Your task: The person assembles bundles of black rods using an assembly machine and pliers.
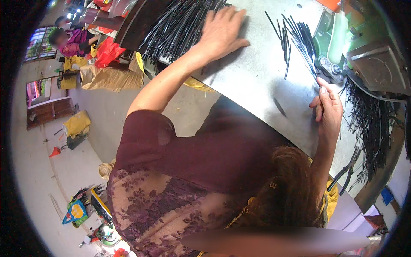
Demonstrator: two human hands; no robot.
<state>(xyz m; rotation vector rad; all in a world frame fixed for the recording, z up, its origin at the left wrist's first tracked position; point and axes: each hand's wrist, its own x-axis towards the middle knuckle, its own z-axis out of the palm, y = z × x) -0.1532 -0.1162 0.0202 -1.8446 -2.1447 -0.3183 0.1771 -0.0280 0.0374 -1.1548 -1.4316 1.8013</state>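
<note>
Resting with fingers spread, the left hand (223,35) sits at the edge of one big heap of black sticks (177,32), left of one green machine (339,36). Just beside that machine, the right hand (329,102) pinches the end of one small bunch (306,49), its sticks uncounted; one pair of pliers (355,157) lies nearer the person.

Strip pile (175,32) at left end of table (257,81), machine (338,38) at right, pliers (352,163) by near edge
</note>
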